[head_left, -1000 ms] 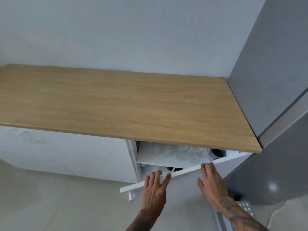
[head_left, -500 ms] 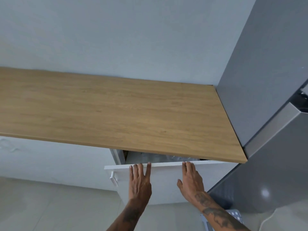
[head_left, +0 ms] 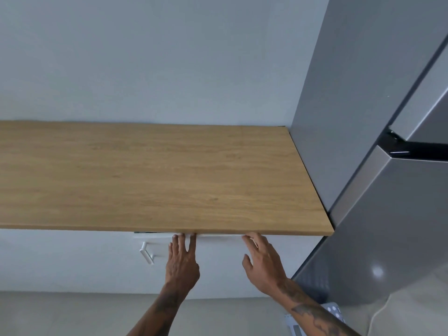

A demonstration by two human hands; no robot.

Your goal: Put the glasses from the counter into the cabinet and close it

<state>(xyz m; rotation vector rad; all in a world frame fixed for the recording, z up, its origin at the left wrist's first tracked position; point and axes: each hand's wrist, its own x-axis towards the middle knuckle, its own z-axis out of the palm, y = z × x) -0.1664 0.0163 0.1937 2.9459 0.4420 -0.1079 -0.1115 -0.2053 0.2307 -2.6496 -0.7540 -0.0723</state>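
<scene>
Flat palms [head_left: 182, 265] against cabinet door [head_left: 218, 263]

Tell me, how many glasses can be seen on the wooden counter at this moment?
0. The wooden counter shows no glasses. Both hands, left hand and right hand, lie flat on the white cabinet door. Any glasses inside the cabinet are hidden.

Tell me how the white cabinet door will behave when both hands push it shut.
The cabinet door looks stiff and flat, so it probably swings as one piece. With the left hand and right hand spread flat, it likely closes evenly.
</scene>
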